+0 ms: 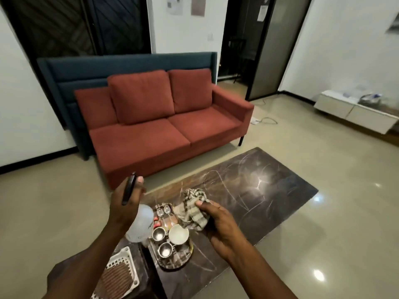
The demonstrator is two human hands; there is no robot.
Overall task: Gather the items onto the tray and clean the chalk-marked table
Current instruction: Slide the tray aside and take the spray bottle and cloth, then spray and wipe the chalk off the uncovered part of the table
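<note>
Our right hand (222,225) grips the crumpled striped cloth (192,209), left hand (126,205) the spray bottle (141,224), chalk-scrawled table (265,190) stretching beyond the tray (172,266).

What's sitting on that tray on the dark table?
On the tray: two metal cups, a white bowl, two spoons and small packets. The spray bottle in the left hand and the cloth in the right hand hide parts of it.
</note>
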